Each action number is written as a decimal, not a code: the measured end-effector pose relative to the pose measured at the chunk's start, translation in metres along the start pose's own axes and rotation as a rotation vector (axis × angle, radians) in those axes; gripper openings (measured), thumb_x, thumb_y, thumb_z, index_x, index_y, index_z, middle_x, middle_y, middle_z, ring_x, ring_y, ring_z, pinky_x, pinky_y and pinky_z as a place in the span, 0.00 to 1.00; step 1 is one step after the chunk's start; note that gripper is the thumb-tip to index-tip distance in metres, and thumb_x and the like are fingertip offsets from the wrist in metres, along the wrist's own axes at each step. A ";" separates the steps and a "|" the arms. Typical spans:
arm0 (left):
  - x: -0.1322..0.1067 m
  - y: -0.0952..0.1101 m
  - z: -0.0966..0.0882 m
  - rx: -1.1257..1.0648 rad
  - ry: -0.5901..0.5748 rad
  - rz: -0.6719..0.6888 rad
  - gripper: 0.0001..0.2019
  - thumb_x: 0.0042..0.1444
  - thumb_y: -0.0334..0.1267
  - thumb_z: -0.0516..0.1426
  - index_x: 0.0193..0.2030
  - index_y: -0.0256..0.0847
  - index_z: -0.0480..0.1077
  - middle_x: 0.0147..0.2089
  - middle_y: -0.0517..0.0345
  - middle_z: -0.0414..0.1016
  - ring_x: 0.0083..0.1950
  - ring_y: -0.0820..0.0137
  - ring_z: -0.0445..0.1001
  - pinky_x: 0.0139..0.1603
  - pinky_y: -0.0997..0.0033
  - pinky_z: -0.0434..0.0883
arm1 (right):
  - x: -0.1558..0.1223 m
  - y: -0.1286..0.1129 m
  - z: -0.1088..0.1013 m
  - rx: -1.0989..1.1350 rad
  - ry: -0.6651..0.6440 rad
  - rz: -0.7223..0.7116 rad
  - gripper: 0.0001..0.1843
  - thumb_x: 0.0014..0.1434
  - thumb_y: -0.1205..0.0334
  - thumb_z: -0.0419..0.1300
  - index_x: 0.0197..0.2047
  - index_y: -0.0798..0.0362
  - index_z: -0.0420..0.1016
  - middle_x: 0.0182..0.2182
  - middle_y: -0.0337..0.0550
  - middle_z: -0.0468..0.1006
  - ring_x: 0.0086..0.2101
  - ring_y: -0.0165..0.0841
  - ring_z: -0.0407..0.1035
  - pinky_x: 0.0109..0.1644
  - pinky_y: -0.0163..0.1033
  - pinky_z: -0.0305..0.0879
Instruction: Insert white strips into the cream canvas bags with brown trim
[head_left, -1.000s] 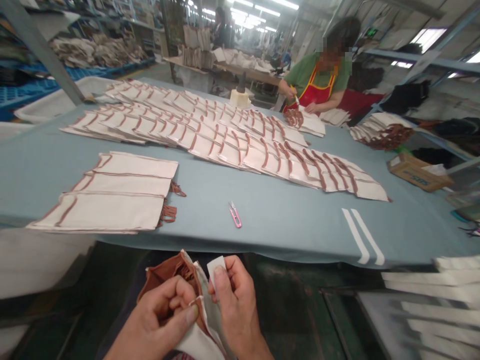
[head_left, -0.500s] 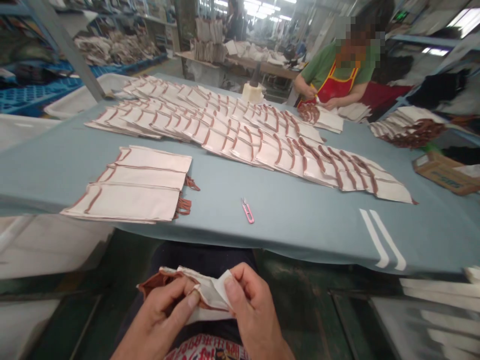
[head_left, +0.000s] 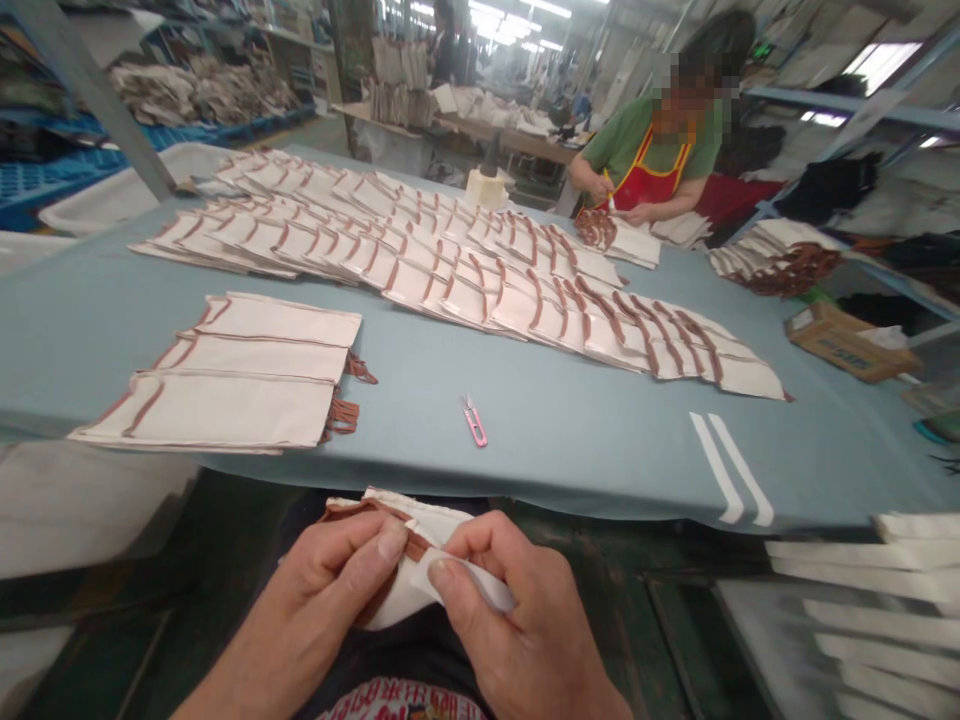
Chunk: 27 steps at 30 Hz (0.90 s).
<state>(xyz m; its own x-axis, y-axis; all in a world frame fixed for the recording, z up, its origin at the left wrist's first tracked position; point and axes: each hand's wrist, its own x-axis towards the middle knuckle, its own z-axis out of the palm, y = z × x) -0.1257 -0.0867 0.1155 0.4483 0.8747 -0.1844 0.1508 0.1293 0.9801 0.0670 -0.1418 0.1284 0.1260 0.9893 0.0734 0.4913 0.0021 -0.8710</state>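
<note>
The left hand (head_left: 341,572) pinches the bag (head_left: 433,522) near the table (head_left: 585,440), likely to keep it still. The right hand (head_left: 517,605), also nearly closed, pinches a white tag (head_left: 486,585) beside it. Snips (head_left: 473,420) lie close, maybe for easy reach.

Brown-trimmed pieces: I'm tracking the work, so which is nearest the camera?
The piece pinched by the left hand, beside a white slip in the right hand; the others lie beyond the table's near edge.

From my remote view I see a creased cream cloth piece (head_left: 436,520) with brown trim, held tilted just off the tabletop's (head_left: 570,430) near edge, a small white slip (head_left: 486,583) bent against it.
</note>
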 end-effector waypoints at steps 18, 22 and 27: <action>0.013 0.017 0.011 0.104 -0.015 -0.044 0.29 0.73 0.58 0.54 0.23 0.46 0.58 0.23 0.67 0.53 0.25 0.71 0.53 0.26 0.69 0.52 | 0.019 -0.005 -0.007 0.053 0.019 0.082 0.14 0.68 0.52 0.63 0.31 0.47 0.77 0.19 0.34 0.77 0.19 0.30 0.67 0.24 0.34 0.55; 0.010 0.012 0.009 0.124 0.054 -0.031 0.29 0.74 0.57 0.55 0.23 0.45 0.58 0.22 0.66 0.54 0.25 0.71 0.55 0.28 0.69 0.56 | 0.018 -0.006 -0.002 0.060 0.038 0.080 0.14 0.68 0.52 0.63 0.31 0.47 0.76 0.19 0.34 0.76 0.19 0.31 0.67 0.24 0.34 0.56; 0.008 0.011 0.007 0.145 0.035 -0.029 0.29 0.74 0.59 0.54 0.24 0.45 0.60 0.23 0.66 0.56 0.26 0.70 0.55 0.27 0.69 0.56 | 0.018 -0.007 0.003 0.068 0.048 0.074 0.14 0.68 0.52 0.63 0.31 0.46 0.75 0.19 0.33 0.75 0.19 0.31 0.66 0.25 0.34 0.57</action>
<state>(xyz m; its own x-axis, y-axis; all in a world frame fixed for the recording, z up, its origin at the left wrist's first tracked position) -0.1148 -0.0816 0.1242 0.4114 0.8876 -0.2074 0.2902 0.0881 0.9529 0.0636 -0.1239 0.1345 0.2019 0.9790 0.0295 0.4193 -0.0591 -0.9059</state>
